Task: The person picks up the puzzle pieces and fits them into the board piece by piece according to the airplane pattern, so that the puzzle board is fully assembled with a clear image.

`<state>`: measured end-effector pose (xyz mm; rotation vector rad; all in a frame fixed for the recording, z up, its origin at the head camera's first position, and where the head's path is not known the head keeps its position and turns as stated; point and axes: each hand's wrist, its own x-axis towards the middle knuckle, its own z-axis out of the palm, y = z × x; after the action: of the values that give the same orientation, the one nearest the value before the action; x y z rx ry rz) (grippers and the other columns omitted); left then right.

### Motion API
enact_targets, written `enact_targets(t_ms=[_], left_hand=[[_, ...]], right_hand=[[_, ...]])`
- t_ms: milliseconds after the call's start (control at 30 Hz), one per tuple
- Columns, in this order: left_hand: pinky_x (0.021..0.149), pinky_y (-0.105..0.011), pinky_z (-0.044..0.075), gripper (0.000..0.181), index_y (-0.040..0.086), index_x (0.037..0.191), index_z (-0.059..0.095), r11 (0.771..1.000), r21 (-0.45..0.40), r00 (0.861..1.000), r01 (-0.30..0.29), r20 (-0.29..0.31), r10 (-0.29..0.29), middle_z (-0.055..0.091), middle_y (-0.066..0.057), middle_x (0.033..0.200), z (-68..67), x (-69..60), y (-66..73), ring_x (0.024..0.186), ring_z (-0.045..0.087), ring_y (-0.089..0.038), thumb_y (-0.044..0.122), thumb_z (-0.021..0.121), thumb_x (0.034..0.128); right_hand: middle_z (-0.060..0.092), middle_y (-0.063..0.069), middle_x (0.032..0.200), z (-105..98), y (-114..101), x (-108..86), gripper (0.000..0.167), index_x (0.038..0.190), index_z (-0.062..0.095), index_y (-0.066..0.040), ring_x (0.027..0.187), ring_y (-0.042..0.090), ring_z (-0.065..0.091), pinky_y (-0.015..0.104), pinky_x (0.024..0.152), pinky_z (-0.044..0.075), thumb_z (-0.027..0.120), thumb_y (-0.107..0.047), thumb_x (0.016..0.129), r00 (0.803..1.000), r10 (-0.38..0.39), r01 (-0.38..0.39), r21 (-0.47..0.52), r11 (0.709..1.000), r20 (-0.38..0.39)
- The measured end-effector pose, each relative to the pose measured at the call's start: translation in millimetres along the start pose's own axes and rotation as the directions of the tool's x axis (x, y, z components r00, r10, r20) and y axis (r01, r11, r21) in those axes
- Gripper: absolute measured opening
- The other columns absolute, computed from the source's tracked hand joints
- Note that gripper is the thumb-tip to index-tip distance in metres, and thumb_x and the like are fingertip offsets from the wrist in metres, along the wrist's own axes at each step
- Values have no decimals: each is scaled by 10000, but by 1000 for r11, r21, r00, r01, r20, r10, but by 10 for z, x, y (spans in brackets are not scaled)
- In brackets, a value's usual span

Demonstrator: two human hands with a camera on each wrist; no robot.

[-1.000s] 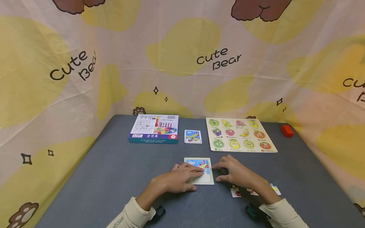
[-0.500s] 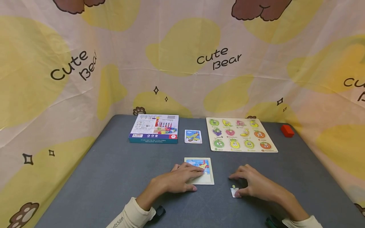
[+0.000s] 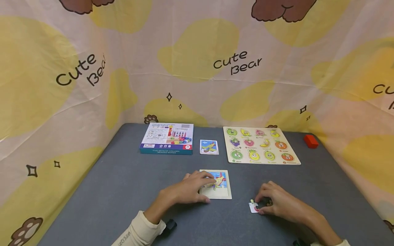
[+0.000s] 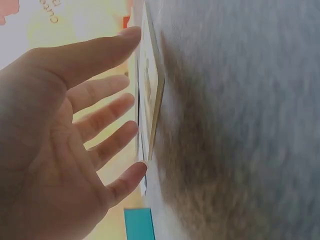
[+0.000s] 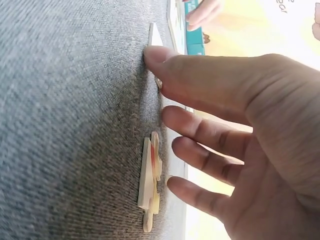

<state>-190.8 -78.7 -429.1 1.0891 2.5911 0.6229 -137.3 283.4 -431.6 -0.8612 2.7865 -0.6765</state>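
Observation:
A cream puzzle tray [image 3: 219, 194] with a partly filled airplane picture lies at centre. My left hand [image 3: 187, 188] is over its left side, fingers spread and lightly bent; in the left wrist view the hand [image 4: 65, 120] shows a gap between thumb and fingers beside the tray [image 4: 156, 100]. Right of the tray, my right hand [image 3: 284, 204] pinches the right edge of a small white-and-red puzzle piece [image 3: 253, 207] lying flat. In the right wrist view, the thumb of that hand [image 5: 260, 110] covers part of the piece [image 5: 155, 36]; its index finger is hidden. Other pieces [image 5: 145, 175] lie nearby.
At the back stand a flat beaded-boxes carton [image 3: 166, 139], an airplane card [image 3: 209, 147], a fruit board [image 3: 261, 145] and a red block [image 3: 311, 141]. Printed fabric walls rise behind and at the sides.
My right hand has moved from beside the tray to the loose piece, its index finger drawn in. My left hand has lifted and shifted slightly left, uncovering more of the airplane picture.

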Motion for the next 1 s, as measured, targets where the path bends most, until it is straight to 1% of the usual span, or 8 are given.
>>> enact_targets(t_ms=[100,200,367,567,700,800,1000], left_hand=[[1024,-453,374,655,199,1519,598,999,-19,999,32,8,-32,511,-7,1546,-35,-9,-61,1412,455,-227,353,835,928],[1059,-481,370,632,190,1496,619,997,-43,998,60,25,-59,516,-19,1537,-62,-17,-109,1417,455,-233,343,841,924],[1086,-506,359,585,184,1444,657,995,-69,997,77,31,-75,526,-15,1529,-70,-20,-155,1429,454,-239,329,854,913],[1083,-507,364,564,190,1420,672,994,-71,997,79,26,-77,530,-12,1521,-68,-19,-171,1428,459,-240,308,866,903],[1070,-505,364,567,177,1413,675,995,-74,997,74,20,-73,536,-16,1511,-68,-26,-174,1421,466,-246,303,872,896],[1060,-512,364,578,155,1412,671,995,-73,998,67,15,-66,542,-24,1508,-73,-26,-177,1413,475,-252,302,876,891],[1075,-568,352,589,123,1402,668,995,-85,999,50,8,-50,546,-44,1512,-84,-30,-184,1419,483,-264,277,888,878]], right_hand=[[596,-217,993,13,-9,8,186,968,768,-338,986,29,495,307,835,465,877,-440,858,1000,-20,20,-6,1000,-20],[595,-220,975,25,-18,13,183,953,769,-334,974,26,497,300,829,467,876,-448,858,999,-22,22,-12,1000,-31],[591,-224,962,39,-26,23,189,950,773,-332,961,24,489,286,807,459,872,-464,859,999,-13,12,-23,1000,-36],[594,-229,956,49,-42,71,179,942,774,-327,959,24,496,294,814,467,875,-451,863,996,-51,47,-55,997,-70],[598,-226,971,41,-76,130,170,956,774,-330,969,24,497,304,833,476,866,-448,875,995,-70,65,-65,996,-69],[600,-224,977,37,-109,193,163,961,774,-330,974,24,496,304,841,481,863,-439,881,995,-77,72,-66,995,-68],[611,-218,984,75,-182,354,152,958,780,-305,986,30,502,312,859,492,871,-398,882,993,-87,81,-75,994,-81]])
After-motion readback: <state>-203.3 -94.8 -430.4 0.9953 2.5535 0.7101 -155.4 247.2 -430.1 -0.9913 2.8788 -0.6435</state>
